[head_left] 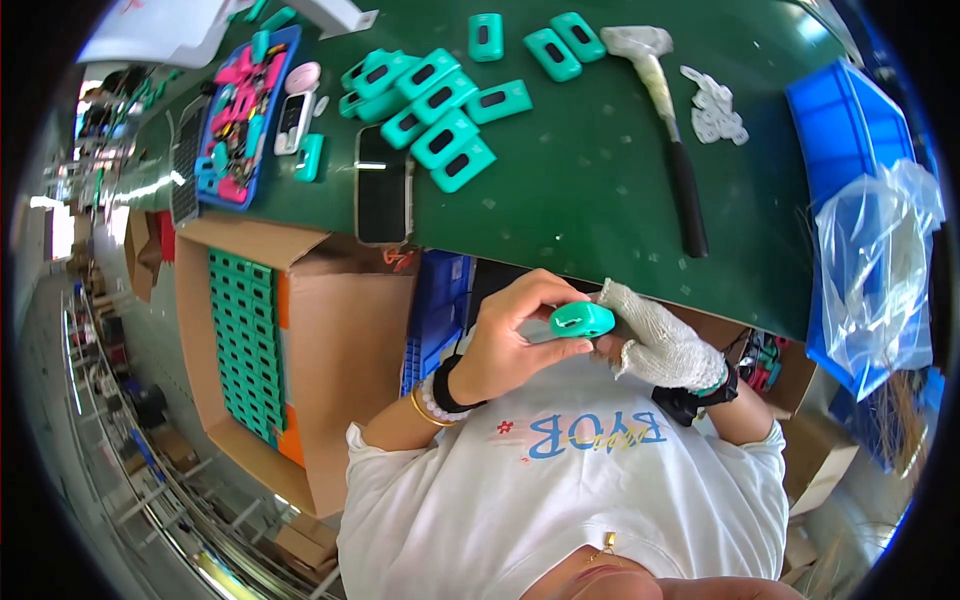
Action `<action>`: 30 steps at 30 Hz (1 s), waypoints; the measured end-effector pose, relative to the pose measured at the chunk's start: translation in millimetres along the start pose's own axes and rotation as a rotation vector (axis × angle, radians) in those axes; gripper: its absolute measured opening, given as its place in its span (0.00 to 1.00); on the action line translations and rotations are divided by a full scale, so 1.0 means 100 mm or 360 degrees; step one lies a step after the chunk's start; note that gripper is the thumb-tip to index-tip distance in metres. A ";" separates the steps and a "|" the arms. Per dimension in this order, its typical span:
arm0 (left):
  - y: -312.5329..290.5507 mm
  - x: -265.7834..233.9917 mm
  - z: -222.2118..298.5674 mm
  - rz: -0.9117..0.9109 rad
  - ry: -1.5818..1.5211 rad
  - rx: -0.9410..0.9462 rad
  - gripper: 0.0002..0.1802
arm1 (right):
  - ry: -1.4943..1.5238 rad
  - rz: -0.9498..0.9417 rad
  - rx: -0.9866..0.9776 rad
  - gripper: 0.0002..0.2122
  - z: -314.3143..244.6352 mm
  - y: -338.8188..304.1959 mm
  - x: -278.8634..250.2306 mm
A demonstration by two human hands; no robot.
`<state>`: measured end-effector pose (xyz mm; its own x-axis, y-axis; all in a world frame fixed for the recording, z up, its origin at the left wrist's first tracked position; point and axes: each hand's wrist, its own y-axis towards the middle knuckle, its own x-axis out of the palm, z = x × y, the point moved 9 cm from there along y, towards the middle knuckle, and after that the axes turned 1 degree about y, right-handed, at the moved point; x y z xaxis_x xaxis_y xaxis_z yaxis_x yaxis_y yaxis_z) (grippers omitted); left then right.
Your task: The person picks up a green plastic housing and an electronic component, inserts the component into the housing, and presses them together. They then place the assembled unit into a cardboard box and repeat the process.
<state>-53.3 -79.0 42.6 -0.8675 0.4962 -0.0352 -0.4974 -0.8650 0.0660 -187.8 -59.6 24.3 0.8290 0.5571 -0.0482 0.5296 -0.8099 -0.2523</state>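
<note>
Close to my chest, just off the table's front edge, I hold a teal-green plastic device casing [582,320]. My left hand [510,335] is bare and pinches it between thumb and fingers. At the casing's right end, my right hand [662,345], in a white knitted glove with bare fingertips, closes on it too. The casing is tilted, with one narrow end showing a small slot; its far side is hidden. Many similar casings [440,97] with dark oval windows lie on the table ahead, some piled up.
On the green table [560,180] lie a hammer [672,130], small clear plastic pieces [714,108], a phone [383,190] and a blue tray [248,110] of mixed parts. A carton [345,370] with rows of casings stands at left. Blue bins [850,130] flank the right.
</note>
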 end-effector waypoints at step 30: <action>-6.30 -3.65 -0.57 0.2753 -0.0063 -0.1318 0.12 | -0.0887 0.0217 -0.0218 0.20 -0.01 0.13 0.00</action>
<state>576.4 280.2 -43.4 -0.3505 -0.8261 -0.4412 0.8933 -0.1532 -0.4226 -181.3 -70.2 22.0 0.6914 0.4290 -0.5814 0.4742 -0.8765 -0.0829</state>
